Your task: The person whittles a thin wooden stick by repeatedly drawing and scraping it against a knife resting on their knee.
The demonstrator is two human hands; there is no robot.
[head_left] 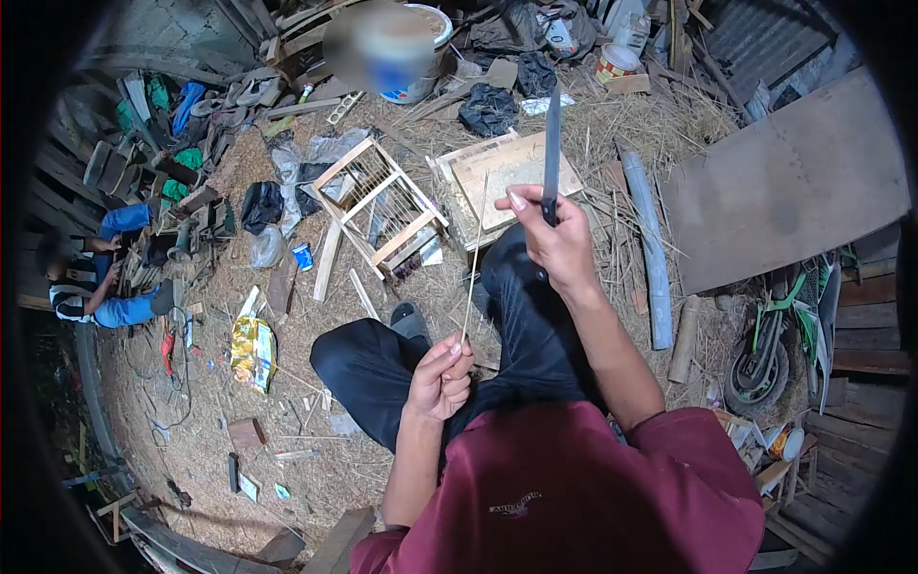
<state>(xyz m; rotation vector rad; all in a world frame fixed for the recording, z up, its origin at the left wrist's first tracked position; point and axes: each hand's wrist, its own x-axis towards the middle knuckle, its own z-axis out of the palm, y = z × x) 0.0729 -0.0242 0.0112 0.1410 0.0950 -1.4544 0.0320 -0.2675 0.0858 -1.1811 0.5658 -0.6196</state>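
My left hand (442,379) is closed round the lower end of a thin, pale stick (477,251), which stands nearly upright above my knees. My right hand (558,239) grips the black handle of a long knife (553,143), its blade pointing up and away from me. The stick's upper part is a little left of the knife, and the two are apart. Beyond my hands lies a wooden board (507,172) on the ground. Left of it sits a wooden frame with thin bars (380,206).
Another person (86,277) sits at the far left. A blue-grey pole (648,249) and a large flat panel (794,182) lie to the right, near a motorbike wheel (758,368). A yellow bag (252,352) and wood scraps lie at the left.
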